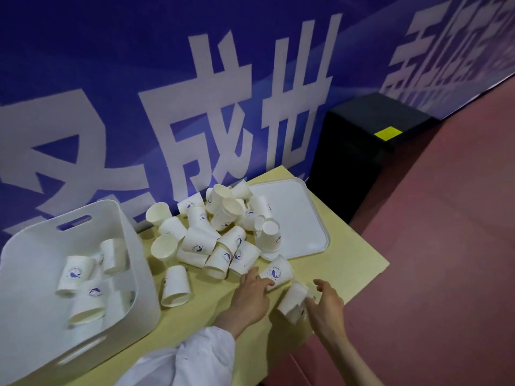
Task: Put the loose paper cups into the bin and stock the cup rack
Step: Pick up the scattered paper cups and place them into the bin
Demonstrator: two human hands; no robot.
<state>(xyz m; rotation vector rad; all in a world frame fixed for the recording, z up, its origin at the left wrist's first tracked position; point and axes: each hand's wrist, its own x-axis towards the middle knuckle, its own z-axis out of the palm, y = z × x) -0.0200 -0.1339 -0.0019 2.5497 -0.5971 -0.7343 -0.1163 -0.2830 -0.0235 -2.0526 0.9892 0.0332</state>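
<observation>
A heap of white paper cups (pixel 220 232) with blue logos lies on the yellow table (pixel 348 263). A white bin (pixel 139 274) stands at the left with several cups (pixel 75 274) inside. My left hand (pixel 250 296) reaches over the table, fingers touching a lying cup (pixel 278 271) near the heap's front. My right hand (pixel 324 307) is beside another tipped cup (pixel 294 302) at the table's front edge, with its fingers around the cup's side. A single cup (pixel 176 286) lies apart next to the bin.
A white lid or tray (pixel 303 218) lies flat at the table's far right, partly under the heap. A black box (pixel 362 151) with a yellow label stands on the red floor beyond the table. A blue banner wall rises right behind the table.
</observation>
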